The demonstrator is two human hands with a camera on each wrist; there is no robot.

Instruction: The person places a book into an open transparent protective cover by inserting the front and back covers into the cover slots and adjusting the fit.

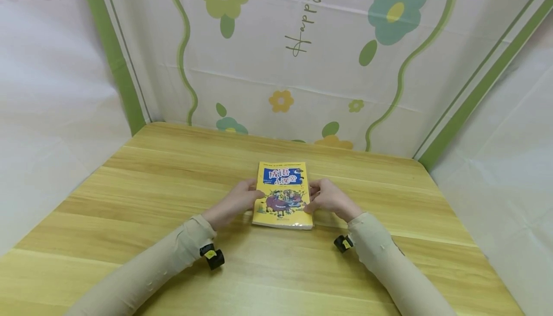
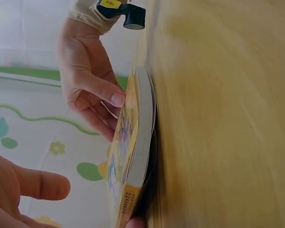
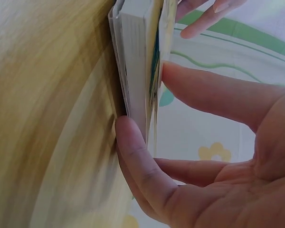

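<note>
A yellow paperback book (image 1: 282,215) with a blue title panel and Chinese characters lies cover up at the middle of the wooden table. At its left edge is my left hand (image 1: 236,203); in the left wrist view its thumb (image 2: 50,185) stands off the cover, while a fingertip (image 2: 136,223) shows under the book's edge. My right hand (image 1: 330,198) pinches the right edge. The right wrist view shows that thumb (image 3: 194,88) against the cover and a finger (image 3: 133,142) at the underside. Most left fingers are hidden.
Pale cloth hangs behind the wooden table (image 1: 129,200), printed with flowers (image 1: 281,101) and green wavy lines. White sheets close in the left and right sides. Each sleeved wrist carries a small black camera (image 1: 211,256).
</note>
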